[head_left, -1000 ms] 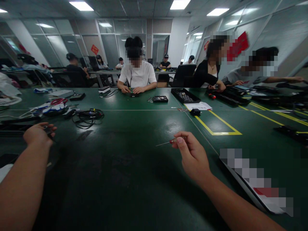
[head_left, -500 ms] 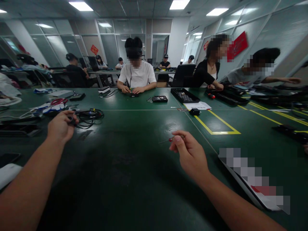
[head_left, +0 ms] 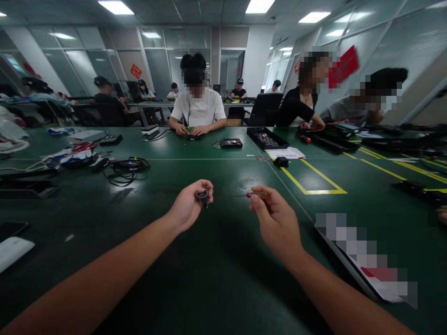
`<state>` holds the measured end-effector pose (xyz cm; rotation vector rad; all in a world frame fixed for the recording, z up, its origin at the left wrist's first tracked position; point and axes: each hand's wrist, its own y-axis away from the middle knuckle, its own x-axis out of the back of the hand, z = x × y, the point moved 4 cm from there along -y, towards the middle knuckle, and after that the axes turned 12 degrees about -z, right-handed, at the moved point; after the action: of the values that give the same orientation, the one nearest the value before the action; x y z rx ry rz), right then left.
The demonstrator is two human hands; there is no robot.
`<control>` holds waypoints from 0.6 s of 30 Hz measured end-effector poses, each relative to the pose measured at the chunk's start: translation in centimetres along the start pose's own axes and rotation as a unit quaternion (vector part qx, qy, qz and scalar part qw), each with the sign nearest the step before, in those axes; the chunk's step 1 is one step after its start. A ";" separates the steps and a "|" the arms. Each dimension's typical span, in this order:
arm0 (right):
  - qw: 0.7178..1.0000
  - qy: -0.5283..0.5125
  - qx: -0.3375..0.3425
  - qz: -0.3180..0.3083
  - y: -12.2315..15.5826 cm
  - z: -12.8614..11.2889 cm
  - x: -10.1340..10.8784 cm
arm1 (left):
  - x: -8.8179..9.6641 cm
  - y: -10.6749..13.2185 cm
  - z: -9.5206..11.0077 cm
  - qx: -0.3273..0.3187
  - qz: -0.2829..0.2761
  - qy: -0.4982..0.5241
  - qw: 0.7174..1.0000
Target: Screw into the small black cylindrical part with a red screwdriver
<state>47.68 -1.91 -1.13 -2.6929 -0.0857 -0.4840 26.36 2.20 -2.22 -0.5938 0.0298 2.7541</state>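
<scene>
My left hand [head_left: 191, 202] is closed around a small dark round part [head_left: 202, 196] with a hollow, ring-like face and a short stub below. Its exact kind is too small to tell. In my right hand [head_left: 277, 214] is a thin screwdriver [head_left: 248, 195] with a red collar; its slim shaft points left toward the round part. A gap separates the shaft's tip from the part. Both hands are held above the green table [head_left: 167, 270].
Left lie coiled black cables [head_left: 129, 167], a red cable coil [head_left: 84, 147] and a black tray [head_left: 26, 186]. A black block [head_left: 281, 161] sits near yellow tape [head_left: 324, 191]. A pixelated sheet [head_left: 363, 260] lies at right. Across the table a person [head_left: 199, 109] works.
My left hand has come from beside the cables at the left to the middle, carrying the dark round part. My right hand, with the screwdriver, has barely shifted.
</scene>
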 end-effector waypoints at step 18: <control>0.998 -0.042 0.051 0.024 0.4 -0.6 0.4 | -0.2 -1.0 -5.3 -0.082 -0.113 -0.301 0.944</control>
<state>47.91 -2.55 -0.67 -2.6077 -0.0671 -0.3427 28.95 2.64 -6.89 0.2162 -0.3860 2.6057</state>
